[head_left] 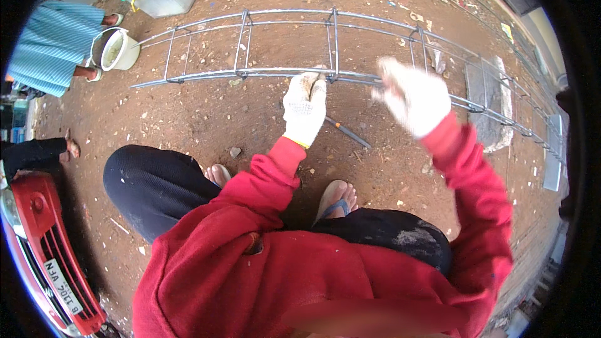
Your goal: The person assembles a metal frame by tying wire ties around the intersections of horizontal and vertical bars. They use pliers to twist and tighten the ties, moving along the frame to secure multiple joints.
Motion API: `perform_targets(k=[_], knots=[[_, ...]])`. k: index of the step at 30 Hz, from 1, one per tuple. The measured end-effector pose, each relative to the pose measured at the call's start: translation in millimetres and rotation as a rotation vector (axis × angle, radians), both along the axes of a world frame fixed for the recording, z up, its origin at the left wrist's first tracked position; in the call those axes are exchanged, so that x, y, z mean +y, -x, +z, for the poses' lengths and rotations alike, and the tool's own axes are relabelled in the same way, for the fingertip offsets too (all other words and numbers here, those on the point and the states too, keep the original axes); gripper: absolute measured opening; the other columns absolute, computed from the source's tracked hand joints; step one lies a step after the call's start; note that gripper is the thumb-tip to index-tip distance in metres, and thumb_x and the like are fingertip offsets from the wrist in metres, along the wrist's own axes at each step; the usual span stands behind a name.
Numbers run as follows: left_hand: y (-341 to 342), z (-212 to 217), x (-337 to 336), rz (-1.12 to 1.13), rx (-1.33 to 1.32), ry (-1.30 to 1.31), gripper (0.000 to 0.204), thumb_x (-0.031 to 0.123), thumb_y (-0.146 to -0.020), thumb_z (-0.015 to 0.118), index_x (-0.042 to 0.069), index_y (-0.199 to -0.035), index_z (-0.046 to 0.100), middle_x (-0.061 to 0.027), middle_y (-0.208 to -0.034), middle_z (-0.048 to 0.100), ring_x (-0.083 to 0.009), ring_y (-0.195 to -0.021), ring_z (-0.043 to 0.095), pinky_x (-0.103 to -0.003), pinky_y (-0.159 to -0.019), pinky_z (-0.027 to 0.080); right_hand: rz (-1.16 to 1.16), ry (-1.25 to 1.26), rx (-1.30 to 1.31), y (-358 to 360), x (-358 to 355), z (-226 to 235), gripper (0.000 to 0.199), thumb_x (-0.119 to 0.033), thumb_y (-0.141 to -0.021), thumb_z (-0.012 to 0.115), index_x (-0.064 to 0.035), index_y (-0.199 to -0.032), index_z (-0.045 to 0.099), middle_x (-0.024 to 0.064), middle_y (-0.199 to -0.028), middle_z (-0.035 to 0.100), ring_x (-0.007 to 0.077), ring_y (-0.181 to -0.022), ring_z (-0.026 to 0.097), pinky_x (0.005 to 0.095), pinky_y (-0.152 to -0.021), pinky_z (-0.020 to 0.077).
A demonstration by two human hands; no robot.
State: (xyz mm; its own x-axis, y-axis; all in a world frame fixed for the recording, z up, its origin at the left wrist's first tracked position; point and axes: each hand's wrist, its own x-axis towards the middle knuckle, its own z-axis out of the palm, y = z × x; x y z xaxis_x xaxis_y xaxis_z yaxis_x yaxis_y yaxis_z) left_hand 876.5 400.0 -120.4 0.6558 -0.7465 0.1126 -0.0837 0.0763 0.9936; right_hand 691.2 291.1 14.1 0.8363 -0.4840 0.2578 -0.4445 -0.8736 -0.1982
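Tying step: my left hand (pixel 305 107) had its fingers closed on the cage (pixel 332 47) bar lying on the ground, my right hand (pixel 410 95), blurred, fingers spread and empty, needing next, I judged, the tool (pixel 348 132).

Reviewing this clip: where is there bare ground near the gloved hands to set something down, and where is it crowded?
Bare dirt lies between the left hand and the white bucket, in front of the rebar cage. A smaller patch sits below the blurred right hand, beside the stone slab. It is crowded around the hand tool, the feet, and inside the cage.
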Motion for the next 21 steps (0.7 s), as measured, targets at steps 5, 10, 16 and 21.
perform_targets(k=[5, 10, 16, 21], knots=[[0, 3, -12, -0.083, 0.378, 0.214, 0.027, 0.004, -0.094, 0.053, 0.0, -0.122, 0.055, -0.0095, -0.11, 0.067, -0.0112, -0.09, 0.065, -0.021, -0.07, 0.053, 0.436, 0.242, -0.064, -98, -56, 29, 0.038, -0.02, -0.082, 0.068, -0.012, -0.119, 0.062, 0.0084, -0.09, 0.067, 0.0274, -0.089, 0.064, 0.0397, -0.082, 0.0523], [-4, 9, -13, -0.238, 0.604, 0.09, 0.034, 0.008, -0.097, 0.051, 0.001, -0.131, 0.055, -0.0058, -0.119, 0.065, -0.0128, -0.085, 0.065, -0.023, -0.07, 0.053, 0.694, 0.269, 0.416, -144, -62, 20, 0.016, -0.019, -0.082, 0.063, -0.0136, -0.094, 0.071, 0.0102, -0.087, 0.068, 0.0318, -0.085, 0.064, 0.0427, -0.079, 0.0518], [10, 7, -12, -0.143, 0.472, 0.103, 0.029, 0.006, -0.095, 0.056, -0.003, -0.122, 0.058, -0.0093, -0.097, 0.068, -0.0124, -0.075, 0.065, -0.024, -0.068, 0.054, 0.564, 0.349, 0.55, -152, -67, 33, 0.016, -0.023, -0.078, 0.067, -0.0136, -0.09, 0.072, 0.012, -0.084, 0.067, 0.0331, -0.08, 0.066, 0.042, -0.075, 0.0534], [4, -4, -15, -0.232, 0.266, 0.055, 0.018, 0.009, -0.094, 0.06, -0.003, -0.107, 0.062, -0.0069, -0.081, 0.069, -0.0094, -0.07, 0.063, -0.022, -0.063, 0.051, 0.416, 0.341, 0.648, -146, -55, 49, 0.024, -0.028, -0.079, 0.067, -0.011, -0.095, 0.073, 0.0127, -0.09, 0.069, 0.0345, -0.084, 0.066, 0.0432, -0.077, 0.0535]])
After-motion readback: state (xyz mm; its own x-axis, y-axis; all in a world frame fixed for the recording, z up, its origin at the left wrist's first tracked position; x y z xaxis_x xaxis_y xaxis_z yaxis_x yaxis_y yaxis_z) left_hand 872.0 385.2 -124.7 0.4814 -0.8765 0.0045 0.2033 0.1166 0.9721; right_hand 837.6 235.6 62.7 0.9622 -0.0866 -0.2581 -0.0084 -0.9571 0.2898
